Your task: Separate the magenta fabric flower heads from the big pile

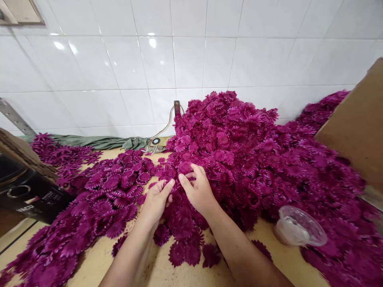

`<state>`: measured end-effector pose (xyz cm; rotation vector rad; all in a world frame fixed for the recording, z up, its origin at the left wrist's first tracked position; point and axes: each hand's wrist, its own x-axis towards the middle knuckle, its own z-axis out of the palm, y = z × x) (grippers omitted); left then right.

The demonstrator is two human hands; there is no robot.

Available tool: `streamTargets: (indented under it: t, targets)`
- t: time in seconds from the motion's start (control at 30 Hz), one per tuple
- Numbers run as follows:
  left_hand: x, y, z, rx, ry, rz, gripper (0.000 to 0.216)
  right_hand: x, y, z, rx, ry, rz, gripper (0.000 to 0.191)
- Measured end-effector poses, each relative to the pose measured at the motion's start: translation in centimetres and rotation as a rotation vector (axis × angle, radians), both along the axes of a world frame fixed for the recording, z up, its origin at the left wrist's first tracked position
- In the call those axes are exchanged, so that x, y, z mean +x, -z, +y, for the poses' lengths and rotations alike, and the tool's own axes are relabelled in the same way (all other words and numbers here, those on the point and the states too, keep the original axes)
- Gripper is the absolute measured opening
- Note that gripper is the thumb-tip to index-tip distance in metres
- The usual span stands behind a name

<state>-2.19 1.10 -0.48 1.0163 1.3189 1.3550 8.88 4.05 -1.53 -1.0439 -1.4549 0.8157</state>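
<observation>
A big heap of magenta artificial flower heads [239, 147] rises against the tiled wall, and a flatter spread of the same flowers [101, 199] covers the left of the beige table [179, 275]. Both my hands meet at the foot of the heap. My left hand [157, 199] has its fingers closed in a pinch on a flower head at the pile's edge. My right hand [197, 189] curls its fingers round a flower head [185, 167] just above the thumb. Loose flower heads [191, 251] lie between my forearms.
A clear plastic cup [299, 229] lies on its side at the right. A brown cardboard sheet [359, 119] leans at the far right. A black box [26, 195] and cardboard sit at the left edge. Green cloth [98, 141] and a cable run along the wall.
</observation>
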Motion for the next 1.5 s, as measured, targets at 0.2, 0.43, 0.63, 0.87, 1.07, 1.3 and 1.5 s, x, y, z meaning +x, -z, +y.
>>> streamTargets:
  t: [0.2,0.43,0.63,0.87,1.07,1.3,1.5]
  targets:
    - [0.0,0.1,0.7,0.061,0.008,0.054,0.048,-0.3,-0.5,-0.5,-0.160,-0.429,0.091,0.014]
    - [0.2,0.4,-0.1,0.160,0.099,0.167,0.026,-0.4,-0.3,-0.8,-0.001,-0.045,-0.243,0.010]
    - [0.7,-0.4,-1.6,0.162,0.024,0.238,0.024,0.5,-1.2,-0.2,0.102,0.224,-0.650,0.019]
    - [-0.8,-0.5,-2.8,0.115,-0.058,0.157,0.029,3.4,-2.0,2.4,0.138,0.215,-0.297,0.027]
    - [-1.2,0.7,-1.5,0.136,-0.025,0.080,0.034,1.3,-2.6,-0.3,0.161,-0.039,-0.382,0.022]
    - [-1.5,1.5,-1.2,0.087,-0.013,0.042,0.043,-0.8,-0.5,-1.8,-0.171,-0.283,-0.108,0.011]
    - [-1.3,1.0,-2.3,0.081,-0.009,0.109,0.046,-0.3,0.1,-1.3,-0.038,-0.183,-0.283,0.009]
